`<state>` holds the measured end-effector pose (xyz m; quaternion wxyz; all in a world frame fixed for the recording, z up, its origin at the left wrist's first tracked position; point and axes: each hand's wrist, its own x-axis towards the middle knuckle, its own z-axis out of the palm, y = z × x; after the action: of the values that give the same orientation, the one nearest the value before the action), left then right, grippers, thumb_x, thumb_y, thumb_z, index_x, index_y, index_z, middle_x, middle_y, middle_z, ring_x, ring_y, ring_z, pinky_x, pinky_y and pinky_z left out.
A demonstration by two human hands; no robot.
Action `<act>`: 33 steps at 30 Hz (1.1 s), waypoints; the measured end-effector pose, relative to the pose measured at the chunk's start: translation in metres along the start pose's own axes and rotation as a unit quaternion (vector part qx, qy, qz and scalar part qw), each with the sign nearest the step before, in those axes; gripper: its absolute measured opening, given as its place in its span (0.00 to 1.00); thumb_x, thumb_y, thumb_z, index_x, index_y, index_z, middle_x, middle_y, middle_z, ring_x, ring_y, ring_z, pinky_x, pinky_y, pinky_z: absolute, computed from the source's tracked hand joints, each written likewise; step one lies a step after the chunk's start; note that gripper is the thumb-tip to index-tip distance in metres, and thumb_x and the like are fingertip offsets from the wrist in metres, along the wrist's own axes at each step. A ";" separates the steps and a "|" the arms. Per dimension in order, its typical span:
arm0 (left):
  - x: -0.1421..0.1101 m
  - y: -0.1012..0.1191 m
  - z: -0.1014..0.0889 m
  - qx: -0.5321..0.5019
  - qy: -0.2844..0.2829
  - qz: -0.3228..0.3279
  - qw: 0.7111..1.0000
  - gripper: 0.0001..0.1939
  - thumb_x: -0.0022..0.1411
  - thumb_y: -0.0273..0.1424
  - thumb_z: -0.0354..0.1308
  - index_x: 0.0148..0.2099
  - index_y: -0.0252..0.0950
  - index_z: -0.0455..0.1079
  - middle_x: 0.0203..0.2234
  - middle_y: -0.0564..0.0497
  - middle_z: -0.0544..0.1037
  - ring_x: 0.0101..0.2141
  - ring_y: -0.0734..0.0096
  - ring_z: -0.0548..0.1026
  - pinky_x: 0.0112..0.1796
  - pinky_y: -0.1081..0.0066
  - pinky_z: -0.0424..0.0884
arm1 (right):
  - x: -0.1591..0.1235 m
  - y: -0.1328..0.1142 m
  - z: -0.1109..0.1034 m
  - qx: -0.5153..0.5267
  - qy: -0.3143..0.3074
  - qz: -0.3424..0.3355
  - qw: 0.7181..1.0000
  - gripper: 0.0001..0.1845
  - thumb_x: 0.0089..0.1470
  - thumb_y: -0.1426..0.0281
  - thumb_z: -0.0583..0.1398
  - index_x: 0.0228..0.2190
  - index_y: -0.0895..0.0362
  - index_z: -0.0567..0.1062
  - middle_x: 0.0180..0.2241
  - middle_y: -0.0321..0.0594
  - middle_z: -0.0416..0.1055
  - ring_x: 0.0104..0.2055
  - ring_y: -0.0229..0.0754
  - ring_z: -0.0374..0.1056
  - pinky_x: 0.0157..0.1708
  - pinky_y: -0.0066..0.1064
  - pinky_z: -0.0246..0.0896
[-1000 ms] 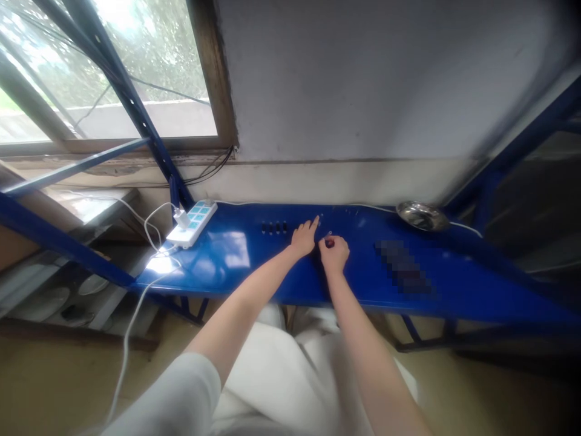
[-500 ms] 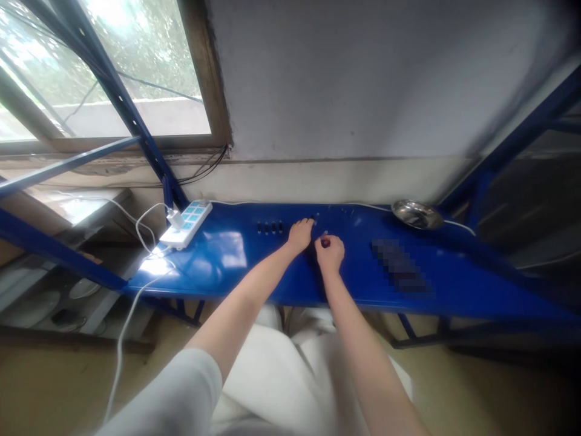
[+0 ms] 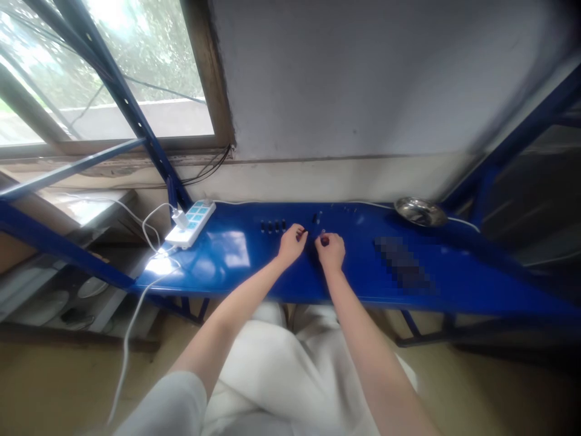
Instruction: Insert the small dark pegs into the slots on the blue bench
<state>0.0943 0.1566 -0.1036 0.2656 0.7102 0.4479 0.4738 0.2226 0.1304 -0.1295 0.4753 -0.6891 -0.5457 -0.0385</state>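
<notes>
My left hand (image 3: 292,244) is just above the blue table (image 3: 236,275), with thumb and fingertips curled together. Whatever lies between them is too small and dark to make out. Close on its right, my right hand (image 3: 333,249) has its fingers closed in a pinch, and a small clear piece (image 3: 322,232) pokes out at the tips. To the left of my left hand, several small black pieces (image 3: 270,227) stand in a row. Beyond both hands lie one small black piece (image 3: 315,218) and, beside it, a small clear one (image 3: 319,217).
At the table's left end lies a white power strip (image 3: 193,225) with a plugged-in charger and cable. A shiny metal bowl (image 3: 420,212) sits at the back right. A blurred-out dark object (image 3: 403,263) lies right of my hands. Tiny bits (image 3: 347,209) are scattered near the wall.
My left hand has drawn back toward me and left, its fingers now curled, uncovering the black piece beyond it. My right hand stays nearly where it was. The view has shifted slightly.
</notes>
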 end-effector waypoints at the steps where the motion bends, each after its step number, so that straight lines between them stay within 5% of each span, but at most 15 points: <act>1: -0.007 -0.001 -0.006 -0.010 0.014 -0.005 1.000 0.04 0.58 0.31 0.52 0.36 0.36 0.63 0.28 0.51 0.71 0.29 0.74 0.70 0.33 0.72 0.67 | 0.000 -0.002 -0.001 -0.010 -0.006 -0.014 1.000 0.07 0.49 0.68 0.54 0.24 0.57 0.69 0.27 0.43 0.69 0.32 0.44 0.61 0.32 0.33 0.55; 9: -0.039 -0.002 -0.036 -0.019 0.111 -0.032 0.993 0.05 0.59 0.31 0.51 0.38 0.36 0.62 0.30 0.50 0.71 0.28 0.75 0.70 0.32 0.73 0.67 | -0.004 -0.015 -0.002 -0.107 -0.082 -0.150 0.979 0.10 0.53 0.71 0.51 0.27 0.59 0.72 0.30 0.45 0.70 0.34 0.44 0.61 0.33 0.34 0.50; 17: -0.046 -0.009 -0.030 0.011 0.082 0.042 0.996 0.08 0.61 0.32 0.49 0.40 0.36 0.65 0.34 0.48 0.74 0.35 0.72 0.73 0.39 0.71 0.68 | -0.007 -0.010 0.007 -0.149 -0.095 -0.212 0.961 0.12 0.53 0.71 0.51 0.27 0.58 0.73 0.30 0.46 0.70 0.34 0.45 0.60 0.34 0.34 0.47; 33: -0.048 -0.008 -0.030 0.042 0.074 0.059 0.995 0.11 0.63 0.33 0.47 0.43 0.36 0.67 0.37 0.47 0.75 0.39 0.70 0.73 0.42 0.69 0.69 | -0.008 -0.013 0.004 -0.147 -0.115 -0.234 0.954 0.11 0.54 0.71 0.52 0.27 0.59 0.72 0.29 0.45 0.71 0.34 0.44 0.59 0.34 0.34 0.45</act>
<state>0.0565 0.1160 -0.1189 0.1732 0.7089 0.4434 0.5204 0.2071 0.1263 -0.1282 0.2808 -0.6038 -0.7310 -0.1491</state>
